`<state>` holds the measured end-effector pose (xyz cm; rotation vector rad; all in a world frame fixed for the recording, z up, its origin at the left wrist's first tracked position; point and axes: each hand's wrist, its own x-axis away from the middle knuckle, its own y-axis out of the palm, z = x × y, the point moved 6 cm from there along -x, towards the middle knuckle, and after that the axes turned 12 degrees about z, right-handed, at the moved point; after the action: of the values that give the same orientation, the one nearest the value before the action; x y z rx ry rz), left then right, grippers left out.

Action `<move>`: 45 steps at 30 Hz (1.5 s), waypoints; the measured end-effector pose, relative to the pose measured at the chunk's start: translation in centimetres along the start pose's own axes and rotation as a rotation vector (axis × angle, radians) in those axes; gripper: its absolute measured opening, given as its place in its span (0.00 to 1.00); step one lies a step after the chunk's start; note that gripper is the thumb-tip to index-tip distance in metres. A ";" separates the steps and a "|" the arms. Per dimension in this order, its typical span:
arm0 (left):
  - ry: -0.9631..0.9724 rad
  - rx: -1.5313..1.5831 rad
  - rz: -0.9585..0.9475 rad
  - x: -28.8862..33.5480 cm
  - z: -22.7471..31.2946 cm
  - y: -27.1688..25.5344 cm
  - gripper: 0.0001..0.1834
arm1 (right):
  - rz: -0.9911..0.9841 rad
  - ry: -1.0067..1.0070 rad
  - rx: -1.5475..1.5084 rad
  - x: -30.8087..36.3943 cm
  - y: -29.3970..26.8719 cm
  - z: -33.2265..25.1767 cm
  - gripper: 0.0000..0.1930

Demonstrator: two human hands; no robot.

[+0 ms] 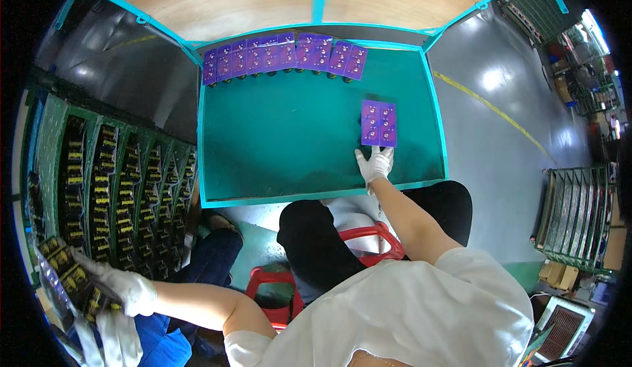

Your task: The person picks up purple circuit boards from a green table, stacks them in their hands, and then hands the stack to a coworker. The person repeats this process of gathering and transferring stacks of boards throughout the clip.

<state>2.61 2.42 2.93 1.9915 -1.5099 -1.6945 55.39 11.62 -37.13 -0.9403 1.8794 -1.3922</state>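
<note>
My right hand (376, 164), in a white glove, is at the near edge of a purple circuit board (378, 123) on the green-topped table (289, 136). Its fingers are stretched against that edge, with the thumb out to the left. Dark parts show under the board's left side. Far to the lower left, my gloved left hand (128, 289) has its fingers on the edge of a circuit board (64, 265) carrying black and yellow components. A co-worker's gloved hand (108, 340) is just below, at the same board; how each grips it is partly hidden.
Several purple boards (266, 57) stand side by side along the table's far edge. On the left, a green rack (122, 196) holds rows of black and yellow parts. Red stools (270, 291) are below the table. Another rack (573, 215) stands at the right.
</note>
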 end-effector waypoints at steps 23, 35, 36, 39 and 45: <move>0.820 -1.306 0.429 -1.7 9.0 1.1 0.35 | 0.215 0.411 -1.209 -5.9 -0.6 5.2 0.36; -0.592 -0.753 1.244 13.4 -20.1 -37.6 0.30 | -0.468 -0.319 -1.322 7.1 -23.2 -1.2 0.21; -0.564 -1.029 1.108 11.4 -21.8 -35.8 0.26 | -0.170 -0.693 -1.106 7.5 -26.1 -1.6 0.23; -0.311 -0.889 1.122 11.8 -21.9 -33.6 0.20 | 0.010 -1.097 -0.841 10.1 -30.3 -2.0 0.30; -0.584 -0.538 0.985 13.3 -24.1 -30.4 0.24 | -0.328 -1.117 -1.092 10.2 -31.5 -1.3 0.33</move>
<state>38.05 -3.72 -16.68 0.3468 -1.5158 -1.9008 54.44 -2.22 -7.07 -2.0144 1.4418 0.2986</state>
